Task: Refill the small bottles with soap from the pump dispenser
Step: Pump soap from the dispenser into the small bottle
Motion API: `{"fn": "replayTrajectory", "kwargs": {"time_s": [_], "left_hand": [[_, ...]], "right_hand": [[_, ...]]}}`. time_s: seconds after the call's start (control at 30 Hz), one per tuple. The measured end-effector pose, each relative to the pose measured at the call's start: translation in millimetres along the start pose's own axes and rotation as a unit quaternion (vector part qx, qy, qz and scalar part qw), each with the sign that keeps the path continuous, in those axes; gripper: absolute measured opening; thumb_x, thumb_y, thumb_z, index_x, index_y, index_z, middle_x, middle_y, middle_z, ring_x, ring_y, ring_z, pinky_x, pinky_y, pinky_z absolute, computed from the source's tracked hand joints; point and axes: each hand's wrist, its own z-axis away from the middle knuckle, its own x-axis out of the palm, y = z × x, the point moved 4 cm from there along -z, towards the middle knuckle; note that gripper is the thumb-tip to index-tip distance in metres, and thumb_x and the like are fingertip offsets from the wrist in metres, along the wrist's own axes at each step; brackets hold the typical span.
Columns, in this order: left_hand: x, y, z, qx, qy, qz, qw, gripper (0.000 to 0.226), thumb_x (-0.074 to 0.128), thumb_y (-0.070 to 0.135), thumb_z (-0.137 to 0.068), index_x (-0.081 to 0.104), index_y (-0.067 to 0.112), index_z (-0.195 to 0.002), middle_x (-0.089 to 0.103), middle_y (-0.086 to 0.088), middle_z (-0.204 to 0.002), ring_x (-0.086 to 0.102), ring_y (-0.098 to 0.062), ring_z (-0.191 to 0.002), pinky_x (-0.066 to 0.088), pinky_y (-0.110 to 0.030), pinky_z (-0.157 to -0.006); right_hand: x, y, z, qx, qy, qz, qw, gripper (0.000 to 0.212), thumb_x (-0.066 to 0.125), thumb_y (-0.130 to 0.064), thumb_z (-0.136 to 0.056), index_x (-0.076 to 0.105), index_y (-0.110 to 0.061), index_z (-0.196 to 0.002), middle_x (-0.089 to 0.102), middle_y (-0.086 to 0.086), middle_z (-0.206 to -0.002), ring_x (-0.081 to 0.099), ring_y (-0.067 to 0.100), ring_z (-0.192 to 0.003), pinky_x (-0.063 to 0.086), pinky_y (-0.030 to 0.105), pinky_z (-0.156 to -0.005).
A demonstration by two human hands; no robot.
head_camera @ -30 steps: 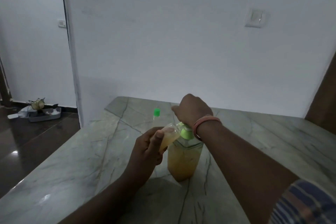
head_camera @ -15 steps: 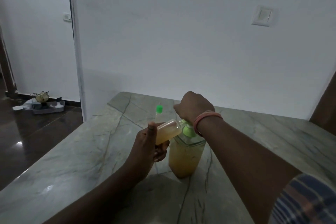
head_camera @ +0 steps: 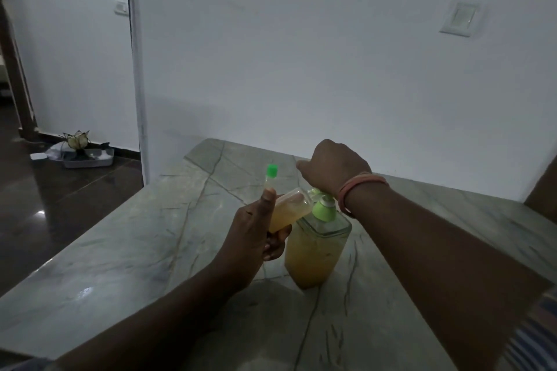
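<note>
A clear square pump dispenser (head_camera: 313, 253) holding yellow soap, with a green collar, stands on the marble table (head_camera: 150, 235). My right hand (head_camera: 334, 169) sits on top of its pump head with fingers curled over it, and the head is hidden beneath. My left hand (head_camera: 253, 238) grips a small clear bottle (head_camera: 291, 209), tilted on its side, its mouth at the pump's spout. Yellow soap partly fills this bottle. Behind my left thumb stands a second small bottle with a green cap (head_camera: 272, 172), its body mostly hidden.
A white wall runs along the table's far edge, with a switch plate (head_camera: 459, 16) high on the right. Left of the table is dark floor with a grey tray (head_camera: 87, 159) holding a flower-shaped ornament. A dark wooden edge (head_camera: 542, 193) shows at the right.
My left hand has turned thumb-up and tilted the small bottle further onto its side against the spout. My right hand stays on the pump head.
</note>
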Motion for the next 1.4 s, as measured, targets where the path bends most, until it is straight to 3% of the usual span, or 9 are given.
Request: {"fn": "replayTrajectory", "kwargs": {"time_s": [0.17,0.4,0.6,0.83,1.03,1.27,1.4], "left_hand": [[-1.3,-2.3,-0.5,0.009,-0.004,0.006,1.000,0.059,0.034,0.060,-0.091,0.064,0.017,-0.117,0.055,-0.002,-0.061,0.042,-0.011,-0.047,0.036,-0.022,-0.044],[-0.4,1.1,2.7,0.014,-0.007,0.006,1.000,0.071,0.036,0.066,-0.084,0.060,0.014,-0.127,0.055,-0.001,-0.060,0.042,-0.009,-0.046,0.037,-0.022,-0.043],[-0.6,-1.3,0.8,0.021,-0.008,0.008,1.000,0.060,0.032,0.065,-0.087,0.064,0.025,-0.118,0.056,-0.003,-0.062,0.044,-0.011,-0.046,0.037,-0.022,-0.045],[-0.8,0.5,0.3,0.031,0.013,-0.013,0.999,0.060,0.029,0.064,-0.090,0.063,0.025,-0.121,0.057,-0.004,-0.061,0.046,-0.011,-0.045,0.038,-0.022,-0.044],[-1.9,-1.1,-1.3,0.029,0.012,-0.012,0.999,0.058,0.030,0.065,-0.087,0.063,0.027,-0.116,0.057,-0.005,-0.062,0.047,-0.011,-0.045,0.039,-0.022,-0.044],[-2.4,-0.1,-0.5,0.035,0.015,-0.005,0.999,0.061,0.033,0.062,-0.089,0.064,0.021,-0.120,0.055,-0.006,-0.061,0.045,-0.013,-0.046,0.038,-0.023,-0.043],[-1.9,0.2,0.7,0.034,0.003,-0.012,0.999,0.053,0.034,0.062,-0.090,0.064,0.026,-0.114,0.057,-0.005,-0.063,0.046,-0.012,-0.046,0.038,-0.023,-0.043]], "right_hand": [[5.9,6.8,0.6,0.027,0.027,-0.042,0.998,0.028,0.058,-0.033,-0.087,0.050,-0.016,-0.065,0.054,0.002,-0.066,0.049,0.017,-0.057,0.032,0.025,-0.050],[3.4,3.4,-0.2,0.022,-0.010,-0.045,0.999,0.027,0.059,-0.033,-0.084,0.052,-0.016,-0.065,0.059,0.004,-0.069,0.058,0.023,-0.064,0.037,0.026,-0.053],[5.0,6.9,4.5,0.036,0.026,-0.033,0.998,0.029,0.057,-0.033,-0.088,0.048,-0.017,-0.065,0.051,0.000,-0.066,0.046,0.017,-0.057,0.034,0.027,-0.055],[1.2,-0.1,-2.0,0.011,0.005,0.001,1.000,0.025,0.059,-0.034,-0.086,0.052,-0.017,-0.068,0.058,0.002,-0.070,0.056,0.021,-0.065,0.039,0.027,-0.057],[9.5,5.8,0.6,0.030,0.004,-0.041,0.999,0.023,0.060,-0.027,-0.082,0.053,-0.016,-0.064,0.059,0.003,-0.068,0.057,0.022,-0.062,0.036,0.025,-0.052],[5.7,5.5,-3.7,0.011,0.025,-0.037,0.999,0.031,0.058,-0.037,-0.087,0.051,-0.016,-0.065,0.056,0.002,-0.067,0.053,0.020,-0.060,0.037,0.027,-0.055],[10.6,10.8,-0.7,0.035,0.012,-0.080,0.996,0.024,0.060,-0.032,-0.081,0.054,-0.016,-0.064,0.060,0.004,-0.067,0.062,0.027,-0.070,0.041,0.028,-0.058]]}}
